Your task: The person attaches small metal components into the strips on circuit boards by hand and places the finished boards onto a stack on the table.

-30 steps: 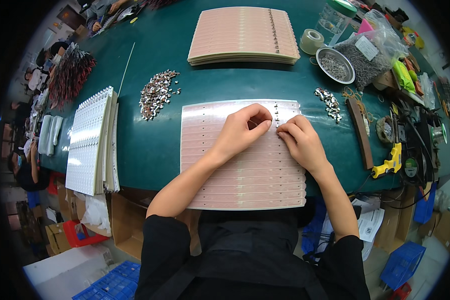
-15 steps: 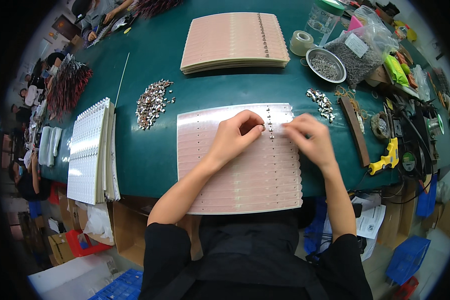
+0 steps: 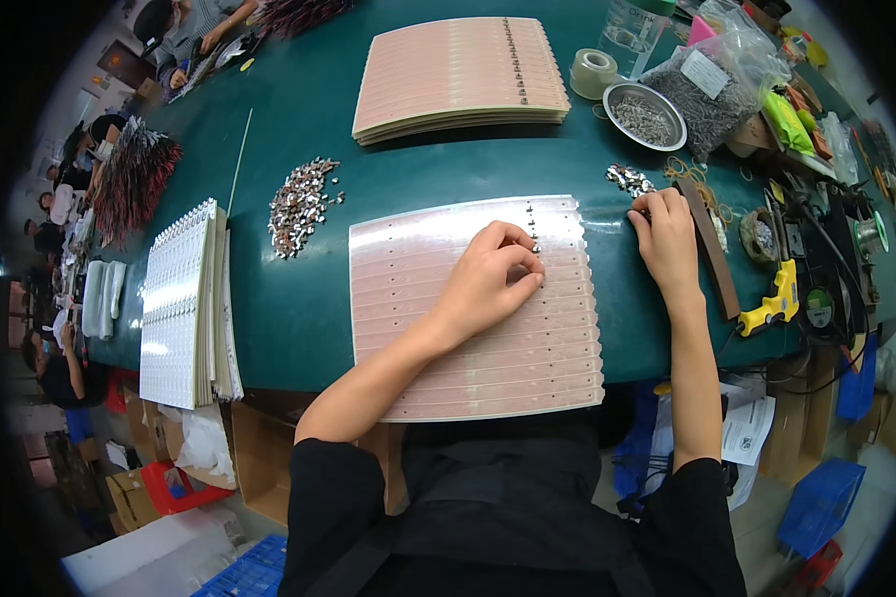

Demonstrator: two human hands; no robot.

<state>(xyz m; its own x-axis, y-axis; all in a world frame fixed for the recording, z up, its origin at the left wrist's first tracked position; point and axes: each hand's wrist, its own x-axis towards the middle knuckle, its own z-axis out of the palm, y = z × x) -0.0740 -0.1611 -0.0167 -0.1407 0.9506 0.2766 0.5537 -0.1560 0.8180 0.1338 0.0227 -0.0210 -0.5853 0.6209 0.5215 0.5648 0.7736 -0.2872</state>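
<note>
A pale pink ribbed panel with a scalloped right edge lies flat before me. Near its right side runs a column of small dark metal parts. My left hand rests over that column, fingers curled and thumb drawn in; whatever sits between the fingertips is too small to make out. To the right of the panel, my right hand touches the near edge of a small pile of shiny metal parts. Its thumb and fingertips are bent close together, and what they pinch is hidden.
A larger pile of metal bits lies left of the panel. Stacked panels stand behind, white panels at left. At right are a metal bowl, a brown bar and a yellow glue gun.
My right hand has moved from the panel's column outward to the small pile at the right. My left hand has stayed over the column, shifting slightly right and nearer to me.
</note>
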